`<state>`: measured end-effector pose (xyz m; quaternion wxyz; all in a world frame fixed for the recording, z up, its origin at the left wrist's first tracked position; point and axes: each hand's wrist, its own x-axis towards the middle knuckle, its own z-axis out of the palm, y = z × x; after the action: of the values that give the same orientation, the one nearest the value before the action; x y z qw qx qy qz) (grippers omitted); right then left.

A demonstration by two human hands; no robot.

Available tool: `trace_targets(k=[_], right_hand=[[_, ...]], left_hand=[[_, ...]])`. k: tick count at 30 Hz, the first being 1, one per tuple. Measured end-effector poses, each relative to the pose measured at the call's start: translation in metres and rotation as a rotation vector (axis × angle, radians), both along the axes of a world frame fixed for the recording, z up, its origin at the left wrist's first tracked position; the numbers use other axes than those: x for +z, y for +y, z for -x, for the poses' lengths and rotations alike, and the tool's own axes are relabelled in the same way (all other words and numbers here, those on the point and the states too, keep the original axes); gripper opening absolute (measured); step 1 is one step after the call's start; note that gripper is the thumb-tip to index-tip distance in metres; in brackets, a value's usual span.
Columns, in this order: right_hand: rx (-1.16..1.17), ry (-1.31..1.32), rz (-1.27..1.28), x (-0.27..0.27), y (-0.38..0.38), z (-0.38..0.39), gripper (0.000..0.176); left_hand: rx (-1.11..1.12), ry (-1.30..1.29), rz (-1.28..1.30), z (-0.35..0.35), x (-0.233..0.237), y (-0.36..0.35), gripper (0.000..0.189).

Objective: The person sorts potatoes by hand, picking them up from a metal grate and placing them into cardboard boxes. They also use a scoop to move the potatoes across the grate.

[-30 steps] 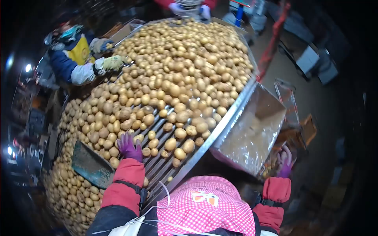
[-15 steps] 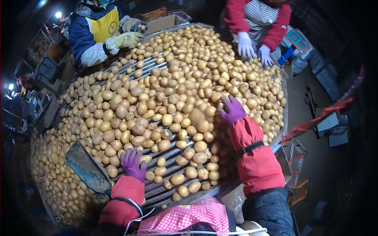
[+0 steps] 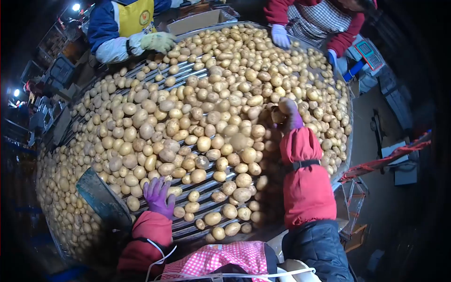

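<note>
Lying palm down near the near edge of the slatted table (image 3: 185, 76), the left hand (image 3: 159, 196) has its fingers spread over the potatoes (image 3: 204, 144), gripping none as far as shows; it has hardly moved in the last second. Just beside it, on its outer side toward the left edge, a green scoop-like plate (image 3: 101, 191) rests tilted among the potatoes. Between that hand and the right edge, the bars show dark, with only scattered potatoes on them. The larger change is farther in: the right hand (image 3: 293, 117), a second ago beyond the right edge by a lined box and then open over the heap, now has its fingers curled in, apparently round a pale potato (image 3: 285, 105). A darker one (image 3: 277, 114) sits against it, and whether that is gripped too I cannot tell. So the right hand seems to have gone from reaching to picking, while the left stays put. At the far edge, a co-worker's green-gloved hand (image 3: 159, 42) is beside a carton (image 3: 197, 21). Toward the far right corner, another co-worker's gloved hands, one (image 3: 280, 36) at the far edge and one (image 3: 332, 55) near the corner, are now wider apart.
</note>
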<state>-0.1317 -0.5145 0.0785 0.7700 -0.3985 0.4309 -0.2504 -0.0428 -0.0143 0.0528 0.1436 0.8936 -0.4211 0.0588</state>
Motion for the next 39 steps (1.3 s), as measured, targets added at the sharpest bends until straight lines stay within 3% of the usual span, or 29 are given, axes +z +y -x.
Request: trace_targets(k=[2,5,8,9,10,12,16,17,20,23,26,28,29,31,32,34,36,39], right_hand=[[-0.024,-0.609,-0.38,0.013,0.012,0.028,0.06],[-0.073,-0.612,-0.461,0.048,0.054,0.075,0.083],[-0.079,-0.787,-0.499,0.056,0.082,0.135,0.082],[-0.255,-0.571,-0.461,0.087,0.097,0.144,0.082],[-0.341,-0.552,-0.491,0.086,0.103,0.161,0.083],[-0.212,-0.591,-0.403,0.078,0.109,0.206,0.083],[-0.213,-0.199,-0.232,0.078,0.122,0.243,0.079],[-0.251,-0.127,-0.248,0.075,0.125,0.235,0.071],[-0.159,-0.201,-0.098,0.071,0.13,0.2,0.064],[-0.273,-0.431,-0.305,0.068,0.126,0.171,0.063],[-0.182,-0.512,-0.05,-0.008,0.105,0.165,0.068],[-0.296,-0.575,-0.346,0.031,0.123,0.159,0.052],[-0.373,-0.467,-0.304,0.032,0.122,0.161,0.051],[-0.391,-0.125,0.521,0.026,0.114,0.187,0.05],[-0.273,0.128,1.288,0.019,0.116,0.211,0.05],[-0.318,-0.38,0.173,0.036,0.124,0.283,0.055],[-0.226,-0.295,0.185,0.015,0.131,0.356,0.057],[-0.165,0.167,0.326,-0.01,0.139,0.399,0.054]], left_hand=[[-0.002,-0.012,0.008,0.0,0.0,-0.001,0.05],[-0.03,-0.039,0.016,0.001,-0.005,0.002,0.05],[-0.056,-0.087,0.027,-0.002,-0.013,0.005,0.049],[-0.067,-0.095,0.029,-0.003,-0.014,0.006,0.048],[-0.071,-0.1,0.028,-0.004,-0.016,0.007,0.047],[-0.079,-0.11,0.025,-0.005,-0.019,0.007,0.046],[-0.107,-0.166,0.027,-0.004,-0.019,0.007,0.045],[-0.102,-0.149,0.027,-0.004,-0.019,0.007,0.045],[-0.105,-0.176,0.018,-0.007,-0.024,0.01,0.045],[-0.11,-0.178,0.033,-0.005,-0.023,0.009,0.046],[-0.097,-0.154,0.013,-0.007,-0.025,0.01,0.045],[-0.085,-0.169,0.0,-0.006,-0.021,0.009,0.046],[-0.086,-0.18,-0.007,-0.004,-0.018,0.007,0.046],[-0.088,-0.17,-0.008,-0.005,-0.019,0.007,0.047],[-0.09,-0.152,0.007,-0.005,-0.02,0.009,0.047],[-0.089,-0.12,0.042,-0.005,-0.021,0.009,0.047],[-0.084,-0.119,0.042,-0.006,-0.021,0.008,0.047],[-0.066,-0.094,0.009,-0.002,-0.016,0.009,0.048]])
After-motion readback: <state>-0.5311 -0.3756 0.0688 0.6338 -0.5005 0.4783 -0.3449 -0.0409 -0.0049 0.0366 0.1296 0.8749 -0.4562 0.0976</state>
